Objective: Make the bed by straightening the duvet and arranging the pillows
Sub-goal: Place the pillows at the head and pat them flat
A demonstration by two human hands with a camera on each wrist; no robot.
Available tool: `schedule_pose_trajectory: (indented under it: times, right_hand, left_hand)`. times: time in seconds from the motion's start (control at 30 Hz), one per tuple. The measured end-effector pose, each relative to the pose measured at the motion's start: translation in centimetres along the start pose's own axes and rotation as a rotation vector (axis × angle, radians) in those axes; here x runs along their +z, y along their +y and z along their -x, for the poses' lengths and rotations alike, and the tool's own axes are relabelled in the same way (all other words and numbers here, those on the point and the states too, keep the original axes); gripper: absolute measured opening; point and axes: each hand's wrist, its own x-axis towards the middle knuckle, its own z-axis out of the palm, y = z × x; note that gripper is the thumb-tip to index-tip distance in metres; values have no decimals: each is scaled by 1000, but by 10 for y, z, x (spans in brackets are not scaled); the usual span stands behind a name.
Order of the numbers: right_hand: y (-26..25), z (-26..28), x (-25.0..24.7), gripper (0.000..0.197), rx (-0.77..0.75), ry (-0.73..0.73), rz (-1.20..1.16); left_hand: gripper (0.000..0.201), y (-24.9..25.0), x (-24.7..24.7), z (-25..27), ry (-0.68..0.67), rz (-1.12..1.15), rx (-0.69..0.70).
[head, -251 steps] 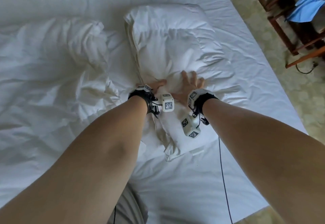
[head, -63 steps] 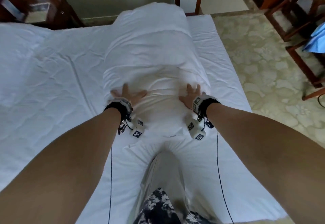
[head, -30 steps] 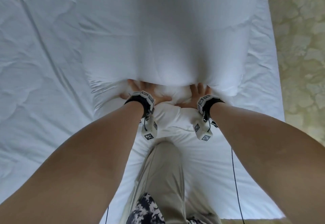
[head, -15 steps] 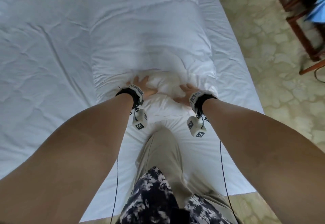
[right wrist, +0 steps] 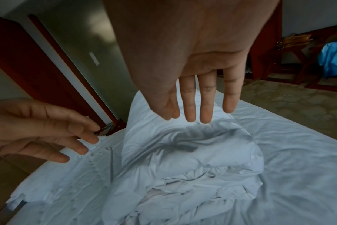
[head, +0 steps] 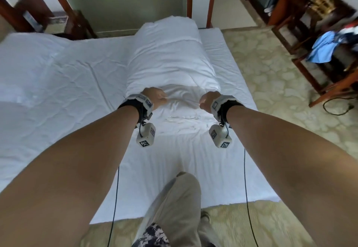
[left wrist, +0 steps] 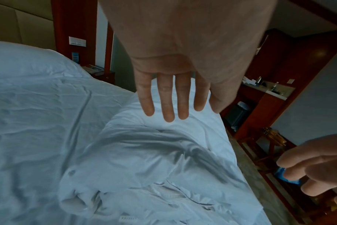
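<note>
A long white pillow lies lengthwise on the right part of the bed, its near end crumpled. The white duvet covers the bed, flat with fine creases. My left hand hovers over the pillow's near left corner, and my right hand over its near right corner. In the left wrist view the left hand's fingers are straight above the pillow and hold nothing. The right wrist view shows the right hand's fingers straight and empty above the pillow.
Wooden chairs with a blue cloth stand on the patterned floor to the right of the bed. A black cable lies there. Dark wooden furniture stands beyond the far left corner. My khaki-clad leg rests on the bed's near edge.
Half a second ago both hands pressed into the pillow's near end. Now they are lifted off it and a little farther apart, and the head view has tilted up.
</note>
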Motion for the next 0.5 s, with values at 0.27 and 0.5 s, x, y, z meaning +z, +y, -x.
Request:
schedule_pose_trajectory:
  times: [0.27, 0.5]
  right_hand:
    - [-33, 52, -36, 33, -51, 56, 55]
    - [-40, 106, -51, 32, -4, 157, 93]
  left_hand:
    - [15, -11, -36, 29, 95, 59, 12]
    - [16, 14, -58, 56, 142, 134, 110]
